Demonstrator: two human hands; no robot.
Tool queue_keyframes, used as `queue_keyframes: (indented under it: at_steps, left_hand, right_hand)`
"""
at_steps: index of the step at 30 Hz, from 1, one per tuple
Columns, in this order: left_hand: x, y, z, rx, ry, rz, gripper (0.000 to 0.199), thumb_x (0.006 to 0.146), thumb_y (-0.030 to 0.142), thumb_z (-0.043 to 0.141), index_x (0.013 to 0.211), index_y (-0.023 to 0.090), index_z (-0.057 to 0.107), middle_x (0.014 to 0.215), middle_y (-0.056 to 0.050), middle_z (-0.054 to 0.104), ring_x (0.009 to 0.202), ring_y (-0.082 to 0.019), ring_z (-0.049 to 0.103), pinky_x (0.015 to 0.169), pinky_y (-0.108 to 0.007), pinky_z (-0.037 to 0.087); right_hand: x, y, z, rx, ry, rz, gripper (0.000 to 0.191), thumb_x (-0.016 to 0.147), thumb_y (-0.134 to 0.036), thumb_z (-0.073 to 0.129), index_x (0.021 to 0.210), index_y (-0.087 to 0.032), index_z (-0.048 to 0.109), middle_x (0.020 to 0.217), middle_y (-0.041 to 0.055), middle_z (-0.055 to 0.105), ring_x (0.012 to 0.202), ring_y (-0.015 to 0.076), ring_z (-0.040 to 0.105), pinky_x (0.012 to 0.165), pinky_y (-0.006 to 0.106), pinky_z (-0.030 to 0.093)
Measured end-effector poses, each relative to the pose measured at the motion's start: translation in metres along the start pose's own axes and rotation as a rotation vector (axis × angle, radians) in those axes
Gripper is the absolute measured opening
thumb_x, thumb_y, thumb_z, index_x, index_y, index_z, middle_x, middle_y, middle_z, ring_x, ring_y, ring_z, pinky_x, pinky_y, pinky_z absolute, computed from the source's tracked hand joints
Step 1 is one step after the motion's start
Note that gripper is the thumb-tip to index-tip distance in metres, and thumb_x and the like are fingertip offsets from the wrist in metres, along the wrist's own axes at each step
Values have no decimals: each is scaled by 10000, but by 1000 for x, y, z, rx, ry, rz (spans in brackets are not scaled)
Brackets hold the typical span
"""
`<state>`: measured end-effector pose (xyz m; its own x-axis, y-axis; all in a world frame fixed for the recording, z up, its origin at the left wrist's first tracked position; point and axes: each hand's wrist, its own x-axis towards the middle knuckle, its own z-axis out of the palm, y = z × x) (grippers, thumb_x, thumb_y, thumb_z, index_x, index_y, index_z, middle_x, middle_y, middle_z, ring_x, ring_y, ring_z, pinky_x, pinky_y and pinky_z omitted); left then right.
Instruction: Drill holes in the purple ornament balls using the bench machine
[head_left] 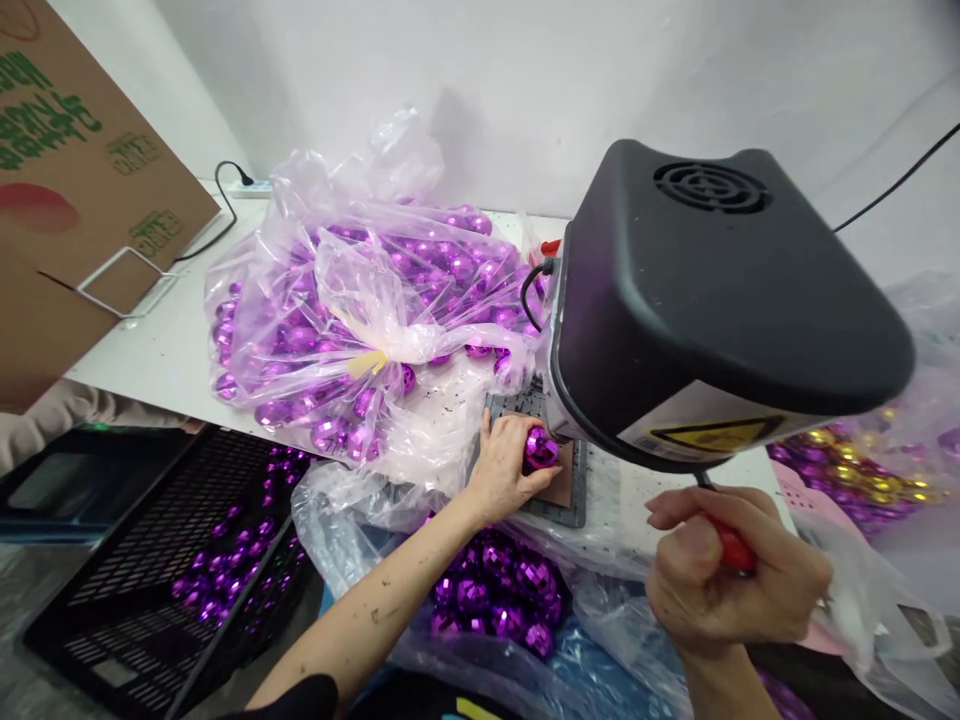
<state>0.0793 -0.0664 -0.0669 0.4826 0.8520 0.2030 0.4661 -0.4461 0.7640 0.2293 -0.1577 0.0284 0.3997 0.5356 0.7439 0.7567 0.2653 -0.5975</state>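
A shiny purple faceted ball (538,449) is gripped between the thumb and fingers of my left hand (508,464). It sits over a brown pad on a dark grey base plate (576,500), under the front of a black-housed bench machine (720,300). The ball's far side is partly hidden by the machine. Closed around the red handle (733,548) of the machine's lever is my right hand (731,570). A heap of similar purple balls (499,590) lies in clear plastic just below my left forearm.
Behind my left hand, a tied clear bag (405,340) of purple balls covers much of the white table. A black crate (150,580) with purple balls stands lower left, below a cardboard box (82,190). Gold and purple balls (847,460) lie at right by a pink basket (814,500).
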Motion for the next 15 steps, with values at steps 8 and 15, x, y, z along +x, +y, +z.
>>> queue_keyframes:
  at_steps: [8, 15]
  left_hand:
    - [-1, -2, 2, 23, 8, 25, 464, 855, 283, 715, 1280, 212, 545, 1265, -97, 646, 1261, -289, 538, 1236, -560, 208]
    - [-1, 1, 0, 17, 14, 12, 479, 858, 327, 729, 1287, 232, 538, 1201, -82, 659, 1229, -290, 557, 1246, -572, 186]
  right_hand:
    - [-9, 6, 11, 63, 105, -11, 143, 809, -215, 590, 923, -259, 665, 701, 2, 624, 580, 192, 603, 547, 380, 503]
    - [-36, 42, 20, 21, -53, -24, 133, 833, -184, 550, 931, -239, 622, 802, 16, 640, 637, 176, 629, 604, 373, 547]
